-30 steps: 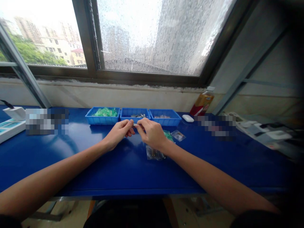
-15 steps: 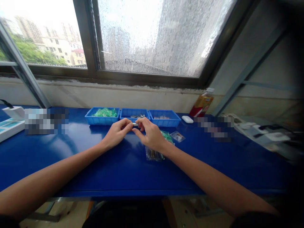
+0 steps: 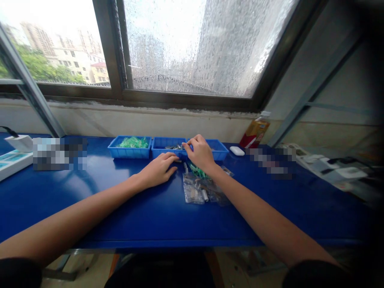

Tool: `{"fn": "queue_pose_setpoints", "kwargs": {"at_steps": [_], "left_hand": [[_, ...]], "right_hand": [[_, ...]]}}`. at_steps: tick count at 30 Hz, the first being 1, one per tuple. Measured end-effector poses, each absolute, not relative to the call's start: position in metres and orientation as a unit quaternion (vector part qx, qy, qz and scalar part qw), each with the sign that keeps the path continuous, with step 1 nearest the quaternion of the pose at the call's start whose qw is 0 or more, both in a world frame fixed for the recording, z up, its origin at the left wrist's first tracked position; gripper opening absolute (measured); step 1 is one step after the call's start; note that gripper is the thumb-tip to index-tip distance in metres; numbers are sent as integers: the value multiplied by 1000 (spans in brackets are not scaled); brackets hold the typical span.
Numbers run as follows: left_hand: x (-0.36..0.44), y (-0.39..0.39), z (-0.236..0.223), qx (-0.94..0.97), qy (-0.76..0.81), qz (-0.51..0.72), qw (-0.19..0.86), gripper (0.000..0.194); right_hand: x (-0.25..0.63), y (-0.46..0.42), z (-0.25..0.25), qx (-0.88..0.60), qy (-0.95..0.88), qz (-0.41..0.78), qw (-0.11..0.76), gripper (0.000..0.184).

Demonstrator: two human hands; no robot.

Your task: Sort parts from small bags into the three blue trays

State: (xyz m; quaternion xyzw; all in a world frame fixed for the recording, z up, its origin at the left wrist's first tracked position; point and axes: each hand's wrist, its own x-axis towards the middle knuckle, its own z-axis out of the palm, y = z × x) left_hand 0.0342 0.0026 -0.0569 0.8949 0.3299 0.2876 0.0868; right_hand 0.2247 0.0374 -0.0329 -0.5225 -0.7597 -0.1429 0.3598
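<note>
My left hand (image 3: 160, 170) lies low over the blue table, fingers stretched out and thumb apart. Its fingertips are beside a small metallic piece (image 3: 179, 161) in front of the middle bin. My right hand (image 3: 201, 154) is over the border of the middle blue bin (image 3: 162, 152) and the right blue bin (image 3: 220, 154). Thumb and fingers there are bent together; whatever is between them is too small to make out. Small metal parts (image 3: 174, 147) lie in the middle bin. Under my right wrist are clear plastic bags of small parts (image 3: 193, 192) and a green bundle (image 3: 198, 171).
The left blue bin (image 3: 129, 153) holds green packets (image 3: 133, 142). A white case (image 3: 237, 151) and a drink bottle (image 3: 255, 131) stand at the back right. On the far left is a white power strip (image 3: 15, 163). Metal frame posts rise on both sides.
Both hands were together around a small pale piece. Now they are apart: my right hand has moved right and up to the bins, while my left has shifted slightly right and opened.
</note>
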Motion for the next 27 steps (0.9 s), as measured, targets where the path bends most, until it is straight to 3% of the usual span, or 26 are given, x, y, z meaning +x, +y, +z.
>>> {"fn": "queue_pose_setpoints", "kwargs": {"at_steps": [8,10,12,14,16,21,27], "left_hand": [[27,-14,-51,897,370,222,100,42],[25,-26,-48,892,376,218,125,50],[27,-36,-47,896,368,201,144,62],[35,-41,-48,907,350,177,151,74],[44,-41,-50,914,338,161,155,82],[45,-33,-50,917,320,157,178,86],[-9,-28,-44,914,310,159,210,71]], "right_hand": [[260,-4,4,-494,-792,-85,347,36],[286,-24,-2,-479,-836,-57,263,51],[309,-38,-14,-494,-860,-21,125,77],[323,-47,-28,-530,-847,25,28,86],[324,-50,-38,-540,-840,48,-6,87],[287,-49,-44,-478,-874,71,46,92],[229,-40,-47,-406,-902,87,116,89]]}}
